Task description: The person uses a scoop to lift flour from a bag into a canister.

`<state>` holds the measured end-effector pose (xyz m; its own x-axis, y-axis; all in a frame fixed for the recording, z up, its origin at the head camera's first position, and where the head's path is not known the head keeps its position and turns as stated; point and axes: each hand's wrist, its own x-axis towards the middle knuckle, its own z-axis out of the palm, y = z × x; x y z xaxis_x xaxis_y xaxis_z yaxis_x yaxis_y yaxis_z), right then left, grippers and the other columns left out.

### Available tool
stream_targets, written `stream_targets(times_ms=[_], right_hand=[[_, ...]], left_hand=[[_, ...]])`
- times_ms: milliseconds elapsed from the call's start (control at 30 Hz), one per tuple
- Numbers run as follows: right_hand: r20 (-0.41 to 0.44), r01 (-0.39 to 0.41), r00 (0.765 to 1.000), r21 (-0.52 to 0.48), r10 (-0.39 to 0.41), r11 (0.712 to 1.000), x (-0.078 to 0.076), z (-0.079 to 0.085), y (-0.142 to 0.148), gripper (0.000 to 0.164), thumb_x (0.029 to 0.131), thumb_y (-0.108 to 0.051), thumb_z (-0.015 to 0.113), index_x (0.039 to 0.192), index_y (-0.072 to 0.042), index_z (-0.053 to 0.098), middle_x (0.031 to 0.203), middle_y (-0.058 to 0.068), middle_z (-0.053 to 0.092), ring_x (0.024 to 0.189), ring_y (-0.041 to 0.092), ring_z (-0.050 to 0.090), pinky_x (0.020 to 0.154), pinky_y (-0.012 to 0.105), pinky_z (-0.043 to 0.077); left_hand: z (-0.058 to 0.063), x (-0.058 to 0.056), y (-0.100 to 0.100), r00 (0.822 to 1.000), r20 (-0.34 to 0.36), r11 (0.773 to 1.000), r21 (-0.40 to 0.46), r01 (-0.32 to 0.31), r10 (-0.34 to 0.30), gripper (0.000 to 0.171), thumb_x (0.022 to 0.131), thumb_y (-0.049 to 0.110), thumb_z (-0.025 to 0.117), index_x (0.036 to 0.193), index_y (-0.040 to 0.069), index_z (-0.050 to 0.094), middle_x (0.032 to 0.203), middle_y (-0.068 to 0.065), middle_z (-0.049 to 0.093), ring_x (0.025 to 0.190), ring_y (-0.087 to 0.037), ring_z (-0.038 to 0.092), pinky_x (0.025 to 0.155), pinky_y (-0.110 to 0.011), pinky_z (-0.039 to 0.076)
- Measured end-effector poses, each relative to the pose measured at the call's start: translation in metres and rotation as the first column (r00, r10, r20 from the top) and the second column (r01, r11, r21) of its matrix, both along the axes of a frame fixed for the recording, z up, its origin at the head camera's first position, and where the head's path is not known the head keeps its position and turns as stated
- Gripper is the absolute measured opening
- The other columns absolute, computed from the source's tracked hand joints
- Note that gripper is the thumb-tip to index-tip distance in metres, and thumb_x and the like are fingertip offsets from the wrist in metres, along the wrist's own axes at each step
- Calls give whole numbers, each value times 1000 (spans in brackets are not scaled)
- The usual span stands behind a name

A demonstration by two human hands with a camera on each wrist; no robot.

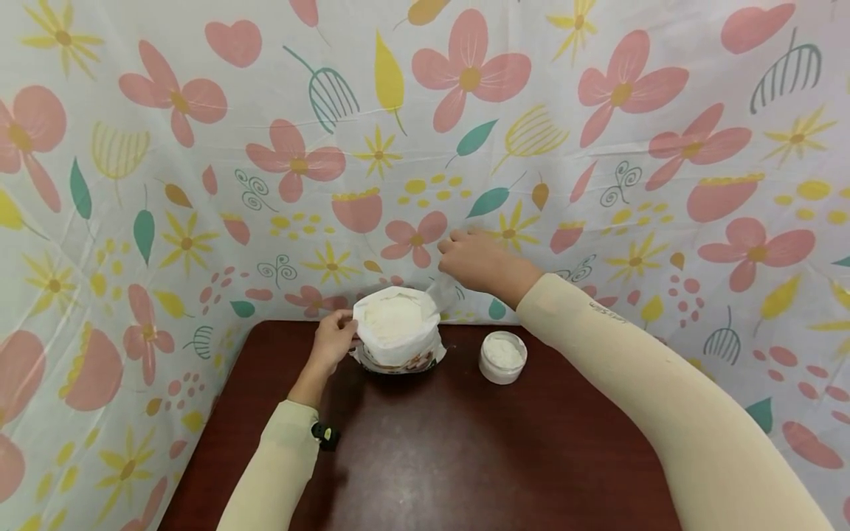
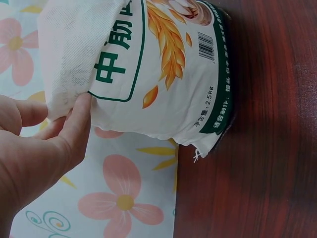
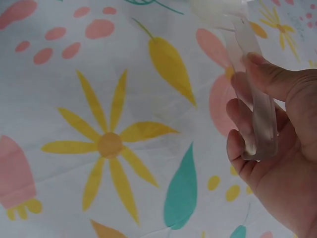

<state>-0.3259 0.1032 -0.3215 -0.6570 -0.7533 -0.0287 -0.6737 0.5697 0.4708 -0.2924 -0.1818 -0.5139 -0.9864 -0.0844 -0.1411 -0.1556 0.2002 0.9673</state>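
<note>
A white cloth flour bag (image 1: pixel 401 352) stands at the far edge of the table, its top folded outward around pale flour (image 1: pixel 393 316). My left hand (image 1: pixel 332 341) pinches the bag's left rim between thumb and fingers. In the left wrist view, green print and a wheat ear mark the bag's (image 2: pixel 133 74) side. My right hand (image 1: pixel 474 258) is raised to the right of the bag's mouth. It grips a clear plastic scoop (image 3: pixel 262 116) by the handle, with the scoop's bowl end slanting down to the bag's right rim.
A round clear tub (image 1: pixel 502 359) holding white powder stands on the dark red-brown table (image 1: pixel 458 457), right of the bag. A floral curtain (image 1: pixel 398 110) hangs close behind the table and along its sides.
</note>
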Motion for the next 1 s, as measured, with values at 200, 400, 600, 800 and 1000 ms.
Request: stream_targets(times_ms=[200, 400, 600, 800, 1000], right_hand=[[41, 60, 997, 69, -63, 996, -4, 1, -13, 17, 102, -10, 66, 101, -19, 80, 113, 5, 68, 98, 27, 60, 76, 40, 55], [56, 93, 993, 123, -101, 988, -9, -2, -21, 16, 103, -14, 65, 106, -20, 79, 126, 5, 66, 112, 29, 61, 81, 43, 58], [60, 82, 994, 156, -92, 984, -11, -10, -27, 17, 102, -15, 67, 114, -20, 78, 132, 5, 65, 119, 30, 59, 87, 43, 58], [45, 74, 996, 141, -81, 987, -11, -20, -30, 20, 101, -13, 68, 117, -20, 78, 145, 5, 60, 122, 31, 59, 87, 44, 58], [28, 69, 997, 108, -72, 992, -9, -30, -31, 20, 100, -14, 67, 115, -22, 78, 131, 5, 65, 107, 28, 58, 87, 46, 57]], left_hand=[[-1, 1, 1, 1000, 1, 1000, 5, 2, -2, 36, 108, 12, 52, 142, -2, 57, 124, -25, 60, 104, -31, 70, 99, -51, 61], [0, 0, 0, 1000, -7, 1000, -5, 5, -5, 36, 109, 12, 51, 142, -1, 56, 123, -25, 59, 107, -33, 68, 94, -42, 64], [0, 0, -1, 1000, -6, 1000, -16, 2, -2, 35, 109, 13, 51, 141, -1, 57, 121, -24, 60, 107, -32, 69, 84, -31, 66], [1, 0, -1, 1000, -7, 1000, -10, 1, -1, 36, 109, 13, 51, 141, -1, 57, 122, -24, 60, 106, -32, 69, 85, -32, 66], [1, 1, 0, 1000, -10, 1000, -11, -1, 1, 35, 109, 12, 51, 141, -1, 57, 122, -24, 60, 104, -30, 69, 84, -31, 66]])
